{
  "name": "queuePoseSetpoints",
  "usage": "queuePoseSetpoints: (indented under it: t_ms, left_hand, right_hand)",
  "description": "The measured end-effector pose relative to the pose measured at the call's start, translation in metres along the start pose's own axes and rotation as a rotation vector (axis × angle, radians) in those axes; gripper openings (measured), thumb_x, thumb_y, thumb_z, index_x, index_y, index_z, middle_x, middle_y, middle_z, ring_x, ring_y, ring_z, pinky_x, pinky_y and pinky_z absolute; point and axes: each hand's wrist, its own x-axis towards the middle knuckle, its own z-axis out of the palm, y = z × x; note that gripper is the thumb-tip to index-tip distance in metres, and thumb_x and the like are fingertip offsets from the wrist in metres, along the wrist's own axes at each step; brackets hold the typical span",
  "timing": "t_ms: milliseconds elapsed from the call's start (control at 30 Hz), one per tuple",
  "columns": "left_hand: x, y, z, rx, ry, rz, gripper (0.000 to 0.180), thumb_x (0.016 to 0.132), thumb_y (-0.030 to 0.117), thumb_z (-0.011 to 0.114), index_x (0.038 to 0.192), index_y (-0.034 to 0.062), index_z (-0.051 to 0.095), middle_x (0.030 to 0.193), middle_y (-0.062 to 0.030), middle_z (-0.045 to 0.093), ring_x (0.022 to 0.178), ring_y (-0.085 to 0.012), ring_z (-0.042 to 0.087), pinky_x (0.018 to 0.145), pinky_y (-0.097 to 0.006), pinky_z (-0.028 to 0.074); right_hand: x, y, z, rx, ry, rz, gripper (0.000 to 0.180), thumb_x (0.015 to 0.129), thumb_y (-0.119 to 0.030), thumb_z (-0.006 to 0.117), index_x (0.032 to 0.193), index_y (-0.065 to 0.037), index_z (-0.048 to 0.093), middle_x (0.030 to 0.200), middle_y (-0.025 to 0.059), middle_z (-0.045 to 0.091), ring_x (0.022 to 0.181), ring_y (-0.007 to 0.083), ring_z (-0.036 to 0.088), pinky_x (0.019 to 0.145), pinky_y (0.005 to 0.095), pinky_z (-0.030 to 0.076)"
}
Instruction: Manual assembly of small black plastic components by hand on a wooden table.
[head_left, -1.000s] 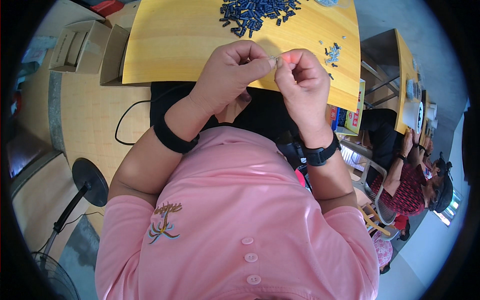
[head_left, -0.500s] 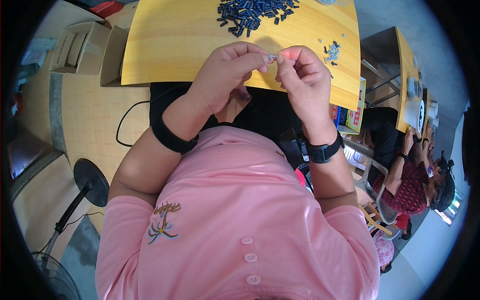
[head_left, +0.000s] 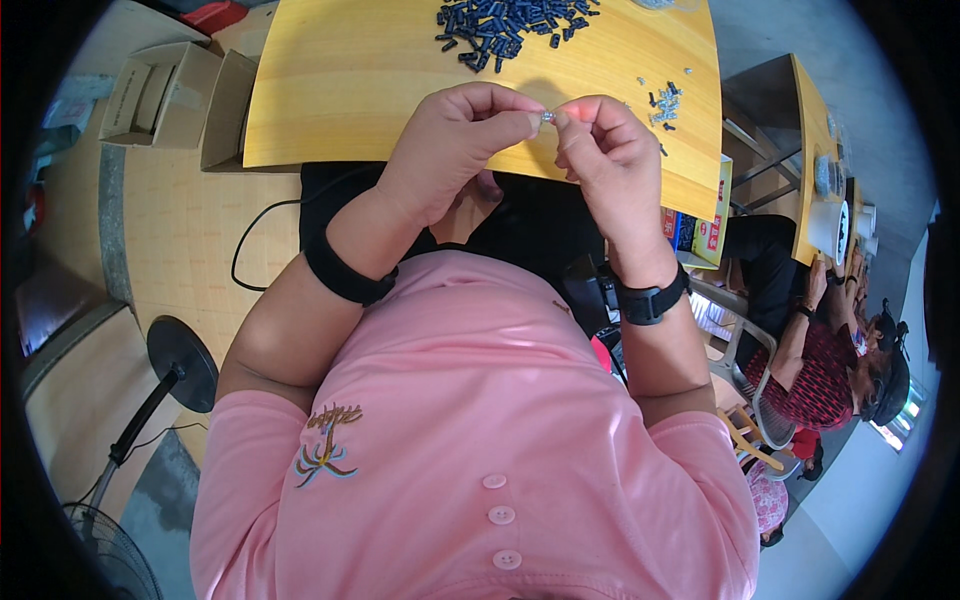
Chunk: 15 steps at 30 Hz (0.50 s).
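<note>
Between my two hands, just above the table's near edge, is a tiny silvery metal piece (head_left: 547, 117); its exact kind is too small to make out. My left hand (head_left: 450, 145) pinches one end of it between thumb and forefinger. At the other end, the thumb and forefinger of my right hand (head_left: 610, 145) are pressed together on it. Beyond the hands, a heap of small black plastic parts (head_left: 500, 30) lies on the yellow wooden table (head_left: 340, 90). A small scatter of silvery metal pieces (head_left: 665, 105), with a few black parts among them, lies right of my right hand.
An open box with black parts (head_left: 700, 235) stands below the table's right edge. Cardboard boxes (head_left: 160, 95) are at the left, with a fan (head_left: 110, 540) on the floor side. A co-worker (head_left: 810, 370) sits at another table (head_left: 810, 150) on the right.
Both hands have shifted very slightly while pinching the metal piece. The heap and the scattered pieces look unchanged.
</note>
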Motion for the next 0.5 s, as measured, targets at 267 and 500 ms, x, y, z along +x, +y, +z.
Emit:
queuePoseSetpoints:
  t_ms: [267, 500]
  left_hand:
    - [-0.0002, -0.0031, 0.0011, 0.063, 0.024, 0.037, 0.027, 0.080, 0.023, 0.068, 0.098, 0.0019, 0.065, 0.079, 0.0005, 0.059, 0.055, -0.0042, 0.053, 0.041, -0.020, 0.045]
    - [-0.0045, 0.0061, 0.0026, -0.013, -0.058, -0.128, 0.011, 0.084, 0.016, 0.064, 0.083, 0.0057, 0.063, 0.070, 0.0045, 0.057, 0.049, -0.0015, 0.032, 0.046, -0.018, 0.024]
  right_hand:
    - [0.0007, 0.0015, -0.0012, 0.000, -0.018, -0.016, 0.006, 0.087, -0.005, 0.061, 0.087, 0.000, 0.061, 0.070, -0.0052, 0.054, 0.063, 0.0008, 0.046, 0.056, 0.0164, 0.040]
    - [0.0021, 0.0062, -0.0015, 0.048, -0.073, -0.061, 0.005, 0.086, -0.004, 0.061, 0.087, 0.000, 0.061, 0.072, -0.0047, 0.055, 0.064, 0.0010, 0.047, 0.057, 0.0168, 0.041]
